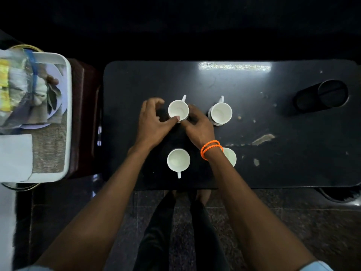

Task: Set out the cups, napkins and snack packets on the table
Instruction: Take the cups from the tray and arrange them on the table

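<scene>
Writing: none could be read; the print on the packets was blurred.
Landmark: the black table (pixel 273 114), scuffed and chipped, with a strip of light reflected near its far edge.
Far-left cup (pixel 178 110): stood upright on the table, handle pointing away from the person.
Left hand (pixel 152 120): curled round that cup's left side, thumb tip touching its near rim, fingers half spread; a loose hold at most.
Right hand (pixel 198 126): pressed against the same cup's right side, fingers bent; how firm the hold was, I could not tell.
Orange bands (pixel 211 148): two loops on the right wrist.
Far-right cup (pixel 221 112): on the table just right of the held one, handle pointing away.
Near-left cup (pixel 178 160): by the table's near edge, handle toward the person.
Near-right cup (pixel 231 156): partly hidden behind the right wrist.
Black holder (pixel 322 95): toward the table's right end, well apart from the cups.
White tray (pixel 66 118): off the table's left end, on a dark stand.
Snack packets (pixel 19 87): heaped in the tray's far part.
Napkins (pixel 15 157): white, in the tray's near part.
</scene>
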A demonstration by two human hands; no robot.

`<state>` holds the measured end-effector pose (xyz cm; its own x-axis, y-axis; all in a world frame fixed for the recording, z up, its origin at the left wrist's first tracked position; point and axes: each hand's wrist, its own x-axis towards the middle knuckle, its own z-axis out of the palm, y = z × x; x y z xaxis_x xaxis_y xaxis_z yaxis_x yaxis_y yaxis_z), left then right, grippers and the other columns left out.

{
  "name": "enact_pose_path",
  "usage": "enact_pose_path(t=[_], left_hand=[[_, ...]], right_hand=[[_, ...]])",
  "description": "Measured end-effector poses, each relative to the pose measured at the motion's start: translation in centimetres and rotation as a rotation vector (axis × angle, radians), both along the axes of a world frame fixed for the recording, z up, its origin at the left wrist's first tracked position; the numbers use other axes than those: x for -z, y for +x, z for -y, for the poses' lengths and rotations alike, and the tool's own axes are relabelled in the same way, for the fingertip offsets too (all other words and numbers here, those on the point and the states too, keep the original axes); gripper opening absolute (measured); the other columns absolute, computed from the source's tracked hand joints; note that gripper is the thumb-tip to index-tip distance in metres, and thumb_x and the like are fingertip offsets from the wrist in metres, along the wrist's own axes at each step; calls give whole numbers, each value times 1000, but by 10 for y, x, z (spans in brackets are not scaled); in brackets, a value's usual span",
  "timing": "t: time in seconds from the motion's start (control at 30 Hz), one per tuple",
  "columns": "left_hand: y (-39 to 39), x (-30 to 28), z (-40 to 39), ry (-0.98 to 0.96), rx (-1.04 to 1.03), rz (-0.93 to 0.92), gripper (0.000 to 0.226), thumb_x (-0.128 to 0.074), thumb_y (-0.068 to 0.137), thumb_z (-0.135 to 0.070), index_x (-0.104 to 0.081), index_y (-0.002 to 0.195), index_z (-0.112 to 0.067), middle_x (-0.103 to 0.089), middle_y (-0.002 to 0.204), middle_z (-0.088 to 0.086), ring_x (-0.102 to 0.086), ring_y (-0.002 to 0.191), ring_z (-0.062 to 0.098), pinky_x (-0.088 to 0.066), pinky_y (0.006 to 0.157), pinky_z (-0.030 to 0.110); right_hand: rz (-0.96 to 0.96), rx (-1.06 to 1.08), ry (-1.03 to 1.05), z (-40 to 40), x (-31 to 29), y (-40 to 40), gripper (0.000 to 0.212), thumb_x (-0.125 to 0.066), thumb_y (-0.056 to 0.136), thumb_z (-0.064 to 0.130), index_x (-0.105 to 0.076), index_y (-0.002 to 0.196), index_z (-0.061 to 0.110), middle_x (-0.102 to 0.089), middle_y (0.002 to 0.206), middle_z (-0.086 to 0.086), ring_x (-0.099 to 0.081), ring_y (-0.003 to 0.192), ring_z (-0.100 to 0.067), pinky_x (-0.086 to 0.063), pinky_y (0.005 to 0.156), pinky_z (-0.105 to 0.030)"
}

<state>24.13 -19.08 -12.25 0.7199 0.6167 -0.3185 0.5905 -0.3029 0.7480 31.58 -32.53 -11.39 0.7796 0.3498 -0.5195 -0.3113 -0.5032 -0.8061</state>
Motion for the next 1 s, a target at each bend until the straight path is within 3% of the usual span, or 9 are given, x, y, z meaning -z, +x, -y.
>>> enact_pose_path(t=[0.1,0.3,0.47,0.53,0.6,0.7,0.77,0.87,1.0], left_hand=[[4,4,-4,-175,161,-15,83,-90,72,-15,-53,146,-19,-56,145,-1,-59,128,11,-59,97,31],[-2,9,7,-48,61,30,57,-91,69,-23,-68,121,-15,-69,120,4,-71,105,19,-61,89,43],[-7,16,10,-41,24,51,56,-90,71,-31,-67,120,-17,-67,119,2,-70,103,16,-61,88,42],[-10,17,13,-54,9,36,63,-92,69,-33,-65,124,-19,-65,122,0,-68,108,16,-60,91,42],[-21,15,21,-68,-27,-3,71,-92,68,-40,-61,129,-23,-61,125,-5,-64,114,15,-58,96,43],[-51,4,42,-96,-102,-56,76,-83,72,-59,-57,135,-25,-54,126,-12,-60,121,13,-56,101,43],[-70,-4,57,-129,-104,-107,85,-78,71,-69,-54,140,-25,-53,134,-10,-57,127,13,-52,107,40],[-85,-11,80,-161,-52,-186,98,-80,64,-70,-49,146,-26,-52,144,-5,-53,131,14,-43,106,27],[-86,-12,102,-83,11,-213,87,-90,71,-44,-51,145,-20,-54,144,2,-57,129,23,-45,103,30]], right_hand=[[5,16,2,-3,2,-1,46,-74,84,9,-68,129,19,-74,123,3,-69,114,-14,-53,107,-37],[-35,-13,-43,-7,5,-4,54,-59,81,-1,-69,128,24,-74,125,7,-67,117,-12,-50,111,-36],[-37,-45,-43,-9,0,-4,55,-60,84,-2,-67,132,23,-73,126,6,-67,119,-14,-50,111,-35],[-2,0,-46,-4,-3,-7,52,-63,83,-1,-66,131,20,-73,115,5,-70,109,-14,-52,103,-19],[171,110,-103,12,-11,-15,53,-65,81,1,-66,132,15,-71,108,2,-69,99,-13,-47,89,-5],[515,216,-233,59,-22,-33,44,-71,80,9,-69,125,10,-71,111,-5,-64,102,-18,-51,96,-29],[567,170,-410,92,-23,-44,49,-80,79,23,-69,125,12,-69,118,-12,-60,110,-30,-48,97,-40],[392,87,-524,120,-18,-57,64,-82,72,42,-68,129,15,-63,122,-15,-56,117,-36,-39,101,-33],[297,31,-445,127,-12,-66,68,-92,72,29,-66,132,10,-62,127,-16,-56,124,-35,-41,104,-30]])
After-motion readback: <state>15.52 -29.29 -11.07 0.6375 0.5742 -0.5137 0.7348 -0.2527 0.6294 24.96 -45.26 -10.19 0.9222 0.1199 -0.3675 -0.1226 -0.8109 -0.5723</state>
